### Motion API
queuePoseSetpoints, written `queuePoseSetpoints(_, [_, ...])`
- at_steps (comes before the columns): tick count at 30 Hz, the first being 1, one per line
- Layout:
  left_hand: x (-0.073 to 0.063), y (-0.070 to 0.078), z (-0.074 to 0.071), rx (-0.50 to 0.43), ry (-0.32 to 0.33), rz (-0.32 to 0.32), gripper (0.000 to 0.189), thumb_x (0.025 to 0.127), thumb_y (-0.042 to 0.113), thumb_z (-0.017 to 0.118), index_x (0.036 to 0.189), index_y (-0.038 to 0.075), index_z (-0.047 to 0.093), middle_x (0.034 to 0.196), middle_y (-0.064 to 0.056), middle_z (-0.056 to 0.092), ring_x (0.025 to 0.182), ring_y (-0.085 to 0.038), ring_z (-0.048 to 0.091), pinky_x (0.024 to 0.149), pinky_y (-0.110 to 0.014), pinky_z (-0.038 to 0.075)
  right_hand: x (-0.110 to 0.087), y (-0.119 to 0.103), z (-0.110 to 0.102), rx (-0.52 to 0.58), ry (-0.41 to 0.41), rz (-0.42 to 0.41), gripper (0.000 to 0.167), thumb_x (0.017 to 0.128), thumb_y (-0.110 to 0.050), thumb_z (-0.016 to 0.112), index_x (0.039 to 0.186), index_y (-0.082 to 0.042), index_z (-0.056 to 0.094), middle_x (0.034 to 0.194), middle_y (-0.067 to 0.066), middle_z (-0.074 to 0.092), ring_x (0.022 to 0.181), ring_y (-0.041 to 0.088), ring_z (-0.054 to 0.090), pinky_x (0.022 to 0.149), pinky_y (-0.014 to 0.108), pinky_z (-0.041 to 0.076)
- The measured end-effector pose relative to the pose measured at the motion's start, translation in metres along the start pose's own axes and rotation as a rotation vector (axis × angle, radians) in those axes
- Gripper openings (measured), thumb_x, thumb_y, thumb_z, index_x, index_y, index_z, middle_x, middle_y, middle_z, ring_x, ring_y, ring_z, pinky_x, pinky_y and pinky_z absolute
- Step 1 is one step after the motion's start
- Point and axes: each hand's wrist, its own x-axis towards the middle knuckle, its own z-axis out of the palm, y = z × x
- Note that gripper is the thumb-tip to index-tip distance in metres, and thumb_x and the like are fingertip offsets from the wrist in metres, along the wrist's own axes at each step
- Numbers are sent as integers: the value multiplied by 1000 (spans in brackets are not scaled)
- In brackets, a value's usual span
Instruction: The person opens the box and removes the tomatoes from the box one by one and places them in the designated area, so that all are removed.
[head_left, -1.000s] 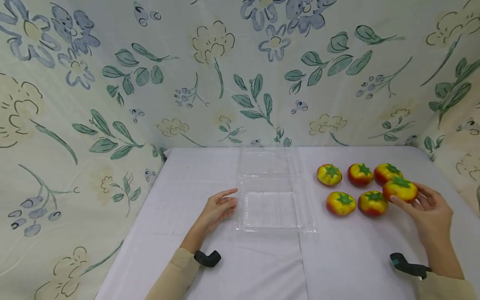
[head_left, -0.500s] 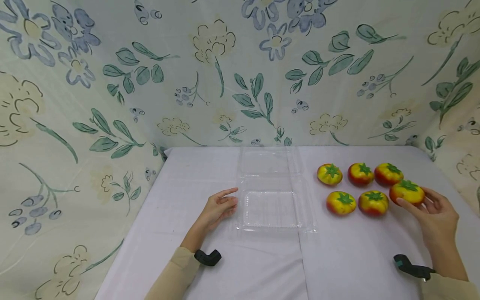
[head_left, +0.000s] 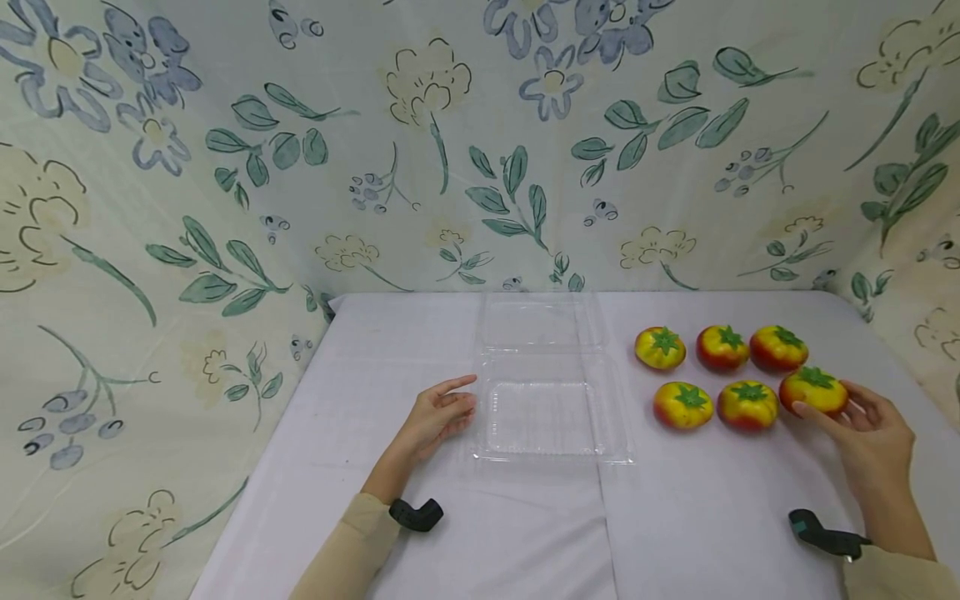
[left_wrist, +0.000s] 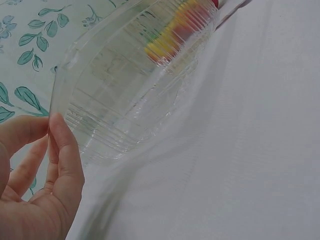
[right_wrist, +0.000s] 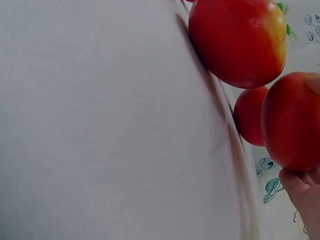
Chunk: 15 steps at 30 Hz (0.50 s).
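Observation:
My left hand (head_left: 435, 419) pinches the left rim of a clear plastic clamshell container (head_left: 542, 421), whose lid (head_left: 536, 325) lies folded back. In the left wrist view, thumb and fingertips meet at the container's edge (left_wrist: 56, 95). At the right, my right hand (head_left: 873, 437) holds a red-and-yellow tomato (head_left: 814, 392) with a green star-shaped top, between thumb and fingers. It sits at the right end of the near row, beside another tomato (head_left: 747, 406). The right wrist view shows the held tomato (right_wrist: 292, 122) from its red underside; most of the hand is cut off there.
Several similar tomatoes stand in two rows right of the container, including a far-left one (head_left: 660, 348), a far-right one (head_left: 779, 348) and a near-left one (head_left: 682, 406). A white cloth (head_left: 375, 350) covers the table. A floral curtain (head_left: 420, 208) hangs behind it.
My right hand has moved right and slightly down with the tomato, from overlapping the far-right one to the end of the near row. The left hand stays on the container.

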Motion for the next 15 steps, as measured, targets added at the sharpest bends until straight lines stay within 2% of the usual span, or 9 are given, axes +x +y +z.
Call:
queuePoseSetpoints(8, [0, 0, 0, 6, -1, -1, 48, 94, -2, 66, 140, 3, 55, 97, -5, 66, 82, -12, 65, 73, -23, 58, -1, 0, 1, 45, -8, 14, 96, 71, -18, 91, 152, -26, 40, 157, -9, 30, 147, 7, 22, 105, 13, 28])
queuePoseSetpoints(15, [0, 0, 0, 3, 7, -6, 47, 93, -1, 67, 139, 4, 57, 97, -6, 67, 82, -12, 66, 74, -24, 58, 2, 1, -1, -30, -6, 51, 103, 69, -26, 92, 155, -29, 35, 162, -9, 22, 148, 8, 18, 111, 20, 24])
